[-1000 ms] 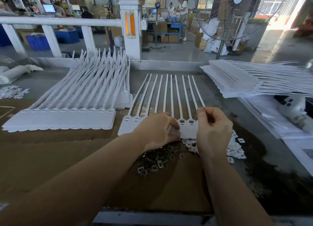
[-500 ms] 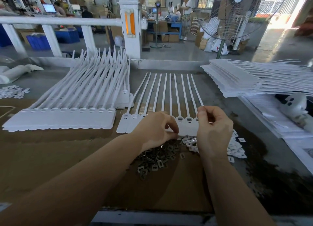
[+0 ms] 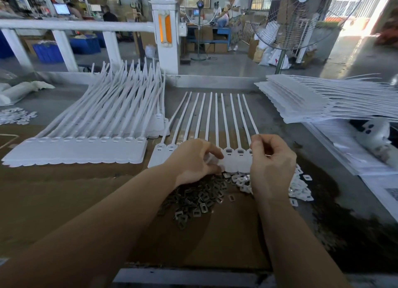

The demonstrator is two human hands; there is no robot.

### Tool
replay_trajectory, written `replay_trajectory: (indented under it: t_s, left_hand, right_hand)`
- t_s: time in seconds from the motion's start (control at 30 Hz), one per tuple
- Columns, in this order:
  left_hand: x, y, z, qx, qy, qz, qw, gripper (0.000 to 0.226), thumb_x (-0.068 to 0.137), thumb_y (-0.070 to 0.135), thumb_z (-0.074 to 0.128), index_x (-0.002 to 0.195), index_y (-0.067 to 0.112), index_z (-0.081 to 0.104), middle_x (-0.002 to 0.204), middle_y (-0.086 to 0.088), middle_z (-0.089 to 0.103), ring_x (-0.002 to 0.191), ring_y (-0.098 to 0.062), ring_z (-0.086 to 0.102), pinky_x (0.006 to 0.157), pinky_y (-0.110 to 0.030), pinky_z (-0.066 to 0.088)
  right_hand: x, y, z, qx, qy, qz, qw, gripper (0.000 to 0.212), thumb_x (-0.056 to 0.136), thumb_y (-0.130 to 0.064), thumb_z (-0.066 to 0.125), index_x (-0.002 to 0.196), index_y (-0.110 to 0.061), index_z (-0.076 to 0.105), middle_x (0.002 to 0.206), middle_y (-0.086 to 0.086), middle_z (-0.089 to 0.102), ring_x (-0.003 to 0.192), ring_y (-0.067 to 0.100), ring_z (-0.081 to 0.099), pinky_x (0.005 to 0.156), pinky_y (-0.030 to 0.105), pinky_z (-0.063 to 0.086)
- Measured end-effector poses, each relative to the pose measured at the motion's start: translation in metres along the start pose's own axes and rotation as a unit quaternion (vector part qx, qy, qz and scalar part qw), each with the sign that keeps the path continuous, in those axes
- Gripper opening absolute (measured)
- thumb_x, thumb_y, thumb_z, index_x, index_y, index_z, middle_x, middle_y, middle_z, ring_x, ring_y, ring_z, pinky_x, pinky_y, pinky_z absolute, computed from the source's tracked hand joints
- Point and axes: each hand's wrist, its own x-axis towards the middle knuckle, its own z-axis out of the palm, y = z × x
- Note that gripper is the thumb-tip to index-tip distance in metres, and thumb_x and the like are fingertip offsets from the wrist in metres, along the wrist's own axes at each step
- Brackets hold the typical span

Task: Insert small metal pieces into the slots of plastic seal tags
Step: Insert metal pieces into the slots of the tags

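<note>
The strip of seal tags (image 3: pixel 231 158) lies flat on the counter (image 3: pixel 64 201) between both hands; the left hand (image 3: pixel 191 161) pinches its near edge, the right hand (image 3: pixel 270 164) curls over the end tag — what it holds is hidden. The loose metal pieces (image 3: pixel 198 203) heaped just below are tiny — one could slip or seat crooked if the strip shifts.

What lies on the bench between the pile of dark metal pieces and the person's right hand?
In the head view, small white plastic pieces lie there, between the metal pieces and the right hand, just below the strip of seal tags.
</note>
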Motion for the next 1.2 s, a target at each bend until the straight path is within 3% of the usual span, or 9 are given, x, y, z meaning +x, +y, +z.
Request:
replay_trajectory:
  t_s: [0.23, 0.43, 0.53, 0.77, 0.87, 1.0, 1.2]
  left_hand:
    - [0.003, 0.006, -0.007, 0.187, -0.040, 0.052, 0.980, 0.042, 0.087, 0.044, 0.060, 0.126, 0.029, 0.055, 0.124, 0.003, 0.061, 0.115, -0.020, 0.053, 0.094, -0.031, 0.039]
    - [0.001, 0.001, -0.012, 0.149, -0.052, 0.060, 0.986, 0.044, 0.086, 0.044, 0.061, 0.126, 0.025, 0.056, 0.129, 0.005, 0.057, 0.118, -0.018, 0.050, 0.099, -0.031, 0.036]
    - [0.002, -0.001, -0.012, 0.186, -0.048, 0.071, 0.979, 0.042, 0.089, 0.043, 0.057, 0.127, 0.025, 0.055, 0.130, 0.005, 0.057, 0.118, -0.019, 0.051, 0.100, -0.033, 0.037]
    - [0.002, -0.004, -0.010, 0.243, -0.009, 0.113, 0.963, 0.025, 0.095, 0.039, 0.047, 0.110, 0.021, 0.055, 0.102, -0.001, 0.066, 0.090, -0.019, 0.059, 0.081, -0.033, 0.049]
    - [0.003, -0.008, -0.007, 0.204, 0.005, 0.107, 0.973, 0.017, 0.093, 0.034, 0.053, 0.106, 0.023, 0.058, 0.105, 0.003, 0.065, 0.094, -0.016, 0.058, 0.082, -0.027, 0.044]
    - [0.002, -0.014, -0.005, 0.081, -0.012, 0.092, 0.992, 0.014, 0.088, 0.024, 0.063, 0.101, 0.023, 0.068, 0.111, 0.008, 0.060, 0.106, -0.012, 0.053, 0.096, -0.024, 0.039]
    - [-0.004, -0.015, 0.002, 0.007, -0.025, 0.109, 0.994, 0.016, 0.085, 0.023, 0.066, 0.098, 0.028, 0.074, 0.114, 0.011, 0.058, 0.111, -0.004, 0.048, 0.096, -0.016, 0.031]
  right_hand:
    - [0.000, -0.001, 0.000, -0.005, 0.002, 0.000, 1.000, 0.017, 0.090, -0.015, 0.057, 0.074, -0.016, 0.062, 0.060, -0.009, 0.055, 0.057, 0.000, 0.049, 0.055, 0.008, 0.039]
    - [-0.001, -0.002, 0.000, -0.007, 0.001, 0.004, 1.000, 0.017, 0.090, -0.014, 0.058, 0.073, -0.016, 0.061, 0.060, -0.009, 0.055, 0.057, -0.001, 0.049, 0.054, 0.006, 0.038]
    - [-0.001, -0.002, 0.000, -0.008, -0.001, 0.009, 1.000, 0.017, 0.090, -0.015, 0.058, 0.074, -0.017, 0.062, 0.061, -0.008, 0.055, 0.057, 0.001, 0.050, 0.054, 0.006, 0.039]
    - [-0.001, -0.001, -0.001, -0.012, -0.001, 0.017, 1.000, 0.015, 0.090, -0.016, 0.058, 0.077, -0.015, 0.064, 0.063, -0.009, 0.057, 0.059, 0.000, 0.051, 0.055, 0.007, 0.038]
    - [-0.001, -0.001, 0.000, -0.013, -0.002, 0.017, 1.000, 0.015, 0.090, -0.016, 0.058, 0.077, -0.015, 0.064, 0.064, -0.008, 0.058, 0.060, 0.003, 0.051, 0.056, 0.007, 0.038]
    - [-0.001, 0.000, 0.000, -0.016, -0.006, 0.014, 1.000, 0.014, 0.091, -0.016, 0.057, 0.079, -0.014, 0.064, 0.065, -0.007, 0.058, 0.061, 0.005, 0.051, 0.056, 0.008, 0.038]
    - [-0.001, -0.001, 0.000, -0.013, -0.007, 0.010, 1.000, 0.015, 0.091, -0.016, 0.057, 0.078, -0.014, 0.064, 0.064, -0.007, 0.058, 0.059, 0.005, 0.050, 0.055, 0.008, 0.037]
